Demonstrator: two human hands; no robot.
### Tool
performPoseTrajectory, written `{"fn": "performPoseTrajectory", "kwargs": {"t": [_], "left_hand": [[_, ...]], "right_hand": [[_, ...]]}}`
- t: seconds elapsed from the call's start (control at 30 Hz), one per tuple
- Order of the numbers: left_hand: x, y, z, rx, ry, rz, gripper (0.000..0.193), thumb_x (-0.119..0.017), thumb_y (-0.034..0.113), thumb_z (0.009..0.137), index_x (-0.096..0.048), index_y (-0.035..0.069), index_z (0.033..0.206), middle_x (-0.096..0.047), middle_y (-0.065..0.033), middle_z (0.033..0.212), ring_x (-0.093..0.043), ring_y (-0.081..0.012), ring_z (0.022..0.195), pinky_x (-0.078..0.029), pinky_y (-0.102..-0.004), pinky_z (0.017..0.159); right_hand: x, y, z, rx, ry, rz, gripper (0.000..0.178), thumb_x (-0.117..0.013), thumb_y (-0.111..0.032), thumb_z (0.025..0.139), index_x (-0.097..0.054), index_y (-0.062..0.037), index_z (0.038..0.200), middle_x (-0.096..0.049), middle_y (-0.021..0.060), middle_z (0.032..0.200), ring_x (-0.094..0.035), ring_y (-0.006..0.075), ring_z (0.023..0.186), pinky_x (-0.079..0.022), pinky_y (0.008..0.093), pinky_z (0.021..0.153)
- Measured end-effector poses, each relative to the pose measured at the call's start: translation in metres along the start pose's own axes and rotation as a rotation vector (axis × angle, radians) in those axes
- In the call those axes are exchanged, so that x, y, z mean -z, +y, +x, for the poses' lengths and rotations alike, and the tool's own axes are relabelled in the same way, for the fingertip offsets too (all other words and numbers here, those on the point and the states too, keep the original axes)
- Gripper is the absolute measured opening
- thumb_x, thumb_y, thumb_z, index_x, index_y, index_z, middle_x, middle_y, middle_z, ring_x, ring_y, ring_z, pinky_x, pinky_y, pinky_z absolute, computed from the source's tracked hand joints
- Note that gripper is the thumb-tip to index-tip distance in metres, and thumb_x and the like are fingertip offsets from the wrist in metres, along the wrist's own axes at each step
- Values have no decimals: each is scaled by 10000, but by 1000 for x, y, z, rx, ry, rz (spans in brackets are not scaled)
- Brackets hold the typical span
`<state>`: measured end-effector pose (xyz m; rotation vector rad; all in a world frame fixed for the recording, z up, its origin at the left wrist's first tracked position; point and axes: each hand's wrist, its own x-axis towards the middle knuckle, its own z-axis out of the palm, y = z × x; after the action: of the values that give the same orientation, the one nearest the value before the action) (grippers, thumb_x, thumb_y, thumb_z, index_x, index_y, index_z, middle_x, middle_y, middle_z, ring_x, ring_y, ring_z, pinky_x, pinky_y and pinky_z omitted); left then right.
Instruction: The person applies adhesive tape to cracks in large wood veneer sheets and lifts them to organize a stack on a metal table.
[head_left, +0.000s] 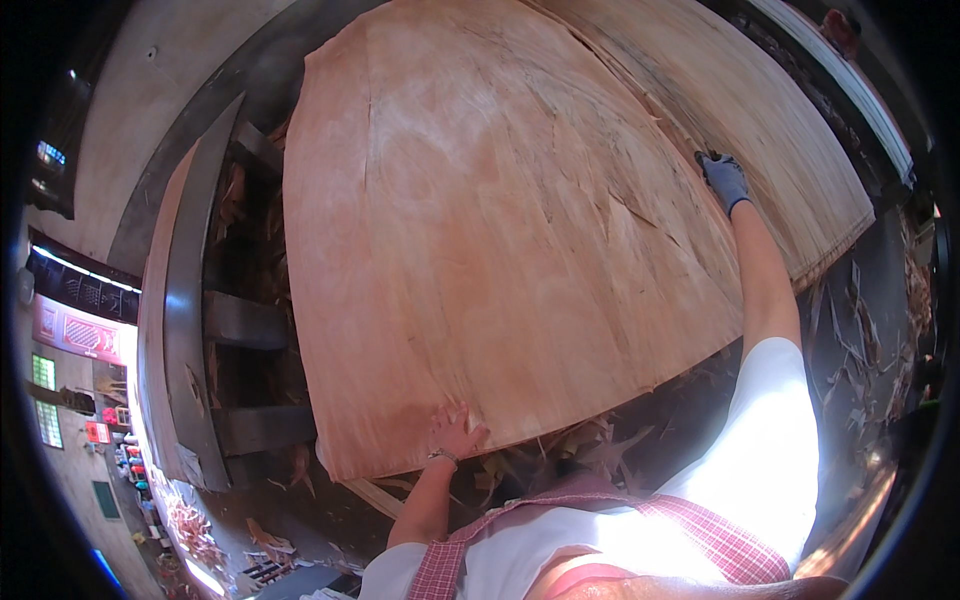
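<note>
A large, thin reddish-tan wood veneer sheet lies in front of me, on top of other sheets. Its surface has several cracks and splits toward the right. My left hand, bare with a bracelet at the wrist, rests on the sheet near its front edge, fingers spread. On the far right, my right hand wears a grey glove with dark fingertips. Its fingers are curled at the sheet's right edge; what lies beneath them is hidden.
A second veneer stack lies right of the sheet. To the left stands a metal frame with crossbars and a long rail. Torn veneer scraps litter the floor at right, with more scraps at lower left.
</note>
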<state>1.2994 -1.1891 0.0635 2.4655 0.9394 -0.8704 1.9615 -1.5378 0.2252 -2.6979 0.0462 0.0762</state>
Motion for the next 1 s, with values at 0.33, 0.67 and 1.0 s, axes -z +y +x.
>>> {"fn": "performPoseTrajectory", "kwargs": {"t": [0.33, 0.67, 1.0], "left_hand": [[-5, 3, 3, -5, -9, 41, 879, -460, 743, 816, -244, 283, 1533, -129, -246, 1583, -150, -476, 1442, -199, -530, 1156], [2, 8, 6, -56, 40, 58, 897, -470, 729, 821, -244, 236, 1536, -128, -241, 1585, -139, -468, 1445, -200, -527, 1153], [-34, -48, 21, -342, 280, -107, 713, -553, 548, 871, -436, 101, 1414, -374, -150, 1500, -269, -379, 1411, -213, -485, 1166]], "right_hand": [[-46, 88, -61, 24, 47, -110, 664, -551, -650, 835, -678, -64, 1121, -665, 230, 1103, -640, 377, 1037, -498, 440, 878], [-110, 5, -80, 52, 80, 33, 596, -555, -624, 852, -708, -81, 1043, -713, 166, 985, -684, 330, 892, -522, 423, 772], [-191, -75, -235, -145, -442, 664, 502, -572, -595, 889, -549, -153, 651, -429, -33, 485, -372, 115, 362, -288, 282, 359]]}}
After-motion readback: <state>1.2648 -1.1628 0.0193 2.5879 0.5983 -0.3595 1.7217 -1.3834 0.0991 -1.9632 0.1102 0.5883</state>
